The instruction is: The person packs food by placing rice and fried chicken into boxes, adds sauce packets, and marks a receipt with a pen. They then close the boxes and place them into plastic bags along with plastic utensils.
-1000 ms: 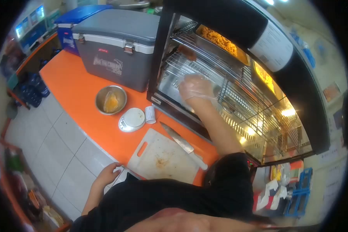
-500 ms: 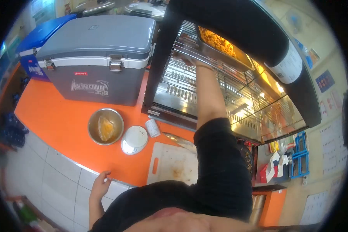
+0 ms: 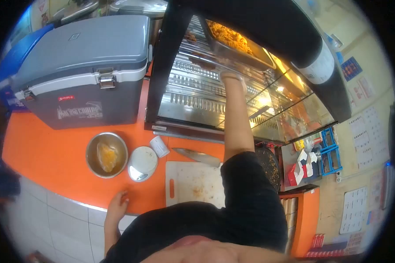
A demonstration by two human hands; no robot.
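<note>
My right arm reaches into a lit glass food warmer (image 3: 193, 105) with metal racks. My right hand (image 3: 233, 77) is inside it, just below a metal tray (image 3: 263, 62) of golden fried food (image 3: 231, 37). The fingers are blurred and partly hidden, so I cannot see what they hold. Dark brown pieces of food (image 3: 202, 61) lie on the rack left of that hand. My left hand (image 3: 117, 206) hangs at the counter's front edge, fingers loosely bent and apart, holding nothing. A white cutting board (image 3: 193, 182) and a knife (image 3: 197, 156) lie below my right arm.
On the orange counter (image 3: 52, 153) are a steel bowl (image 3: 92, 164) with a plastic bag of something yellow, a round white scale (image 3: 144, 160) and a white cylinder (image 3: 159, 147). A large grey cooler (image 3: 87, 83) stands at the left, a blue one (image 3: 24, 55) behind it.
My right hand has moved right and slightly toward me inside the warmer, away from the dark pieces. My left hand stays by the counter edge. The view has shifted.
</note>
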